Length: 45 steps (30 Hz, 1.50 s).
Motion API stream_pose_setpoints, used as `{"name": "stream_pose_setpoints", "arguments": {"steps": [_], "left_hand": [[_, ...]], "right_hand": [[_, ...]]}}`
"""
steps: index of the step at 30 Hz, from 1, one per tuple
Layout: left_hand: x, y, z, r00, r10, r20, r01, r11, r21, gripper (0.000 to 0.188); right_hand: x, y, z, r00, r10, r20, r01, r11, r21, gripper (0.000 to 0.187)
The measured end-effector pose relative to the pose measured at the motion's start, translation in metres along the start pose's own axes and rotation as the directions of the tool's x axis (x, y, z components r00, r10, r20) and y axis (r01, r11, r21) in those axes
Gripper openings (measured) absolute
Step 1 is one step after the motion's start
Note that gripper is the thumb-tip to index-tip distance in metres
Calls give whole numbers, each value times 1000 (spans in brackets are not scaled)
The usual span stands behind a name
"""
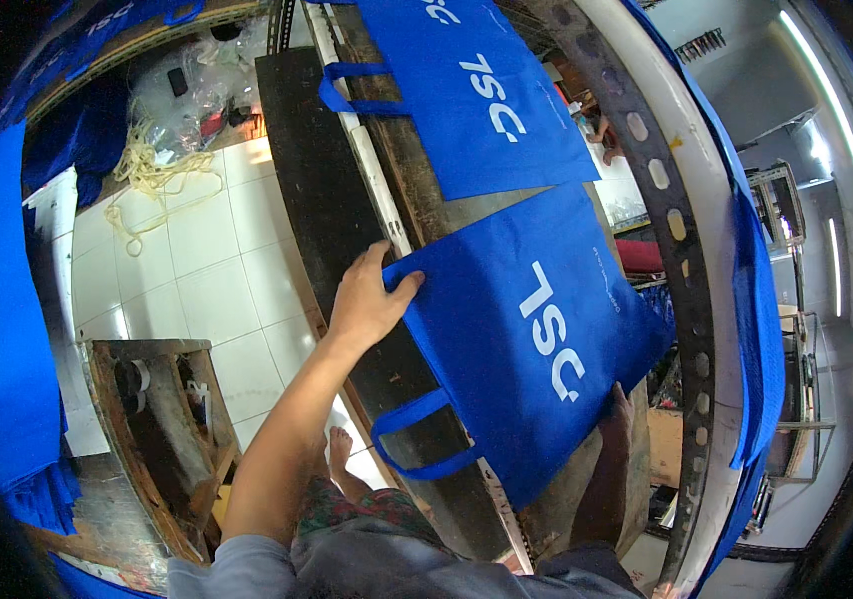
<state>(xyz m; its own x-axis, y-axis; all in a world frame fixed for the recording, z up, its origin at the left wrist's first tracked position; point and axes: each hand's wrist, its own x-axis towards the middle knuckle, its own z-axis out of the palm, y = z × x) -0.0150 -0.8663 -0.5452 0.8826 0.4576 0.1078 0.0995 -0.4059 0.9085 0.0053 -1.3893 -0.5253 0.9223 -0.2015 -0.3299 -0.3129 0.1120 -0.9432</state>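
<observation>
In the head view, a blue fabric bag [526, 339] with white lettering lies flat on a long, worn worktop [417, 190] that runs away from the person. The left hand [367, 299] rests on the bag's upper left corner at the worktop's left edge, thumb on top of the fabric and fingers curled over the edge, pinching the cloth. The right hand [618, 414] presses on the bag's lower right edge, near the worktop's right side; its fingers are mostly hidden by the fabric, so their grip cannot be told. The bag's handle loop [422, 439] hangs over the left edge, toward the person. A second blue bag [476, 90] lies farther along the worktop, just beyond the first. Left of the worktop, a white tiled floor [217, 270] shows, with a wooden stool [162, 439] and a coil of pale cord [152, 180].
</observation>
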Motion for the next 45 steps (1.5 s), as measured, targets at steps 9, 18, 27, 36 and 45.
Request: {"name": "stream_pose_setpoints", "arguments": {"steps": [9, 18, 27, 36, 45], "left_hand": [[17, 55, -3, 951, 306, 34, -291, 930, -223, 11], [133, 58, 42, 928, 370, -45, -371, 928, -13, 13], [167, 17, 68, 973, 227, 31, -223, 909, 352, 17], [166, 17, 72, 975, 204, -86, -166, 930, 328, 15], [172, 19, 79, 984, 169, -61, -126, 891, 436, 13]], "right_hand": [[10, 38, -77, 903, -428, -39, 363, 808, -465, 47], [80, -33, -29, 974, -229, 0, 228, 971, 79, 38], [114, -31, 53, 931, -170, -324, 105, 972, -210, 28], [140, -21, 32, 921, -270, -282, 170, 928, -332, 34], [100, -47, 99, 932, -91, -352, 0, 968, -252, 37]]}}
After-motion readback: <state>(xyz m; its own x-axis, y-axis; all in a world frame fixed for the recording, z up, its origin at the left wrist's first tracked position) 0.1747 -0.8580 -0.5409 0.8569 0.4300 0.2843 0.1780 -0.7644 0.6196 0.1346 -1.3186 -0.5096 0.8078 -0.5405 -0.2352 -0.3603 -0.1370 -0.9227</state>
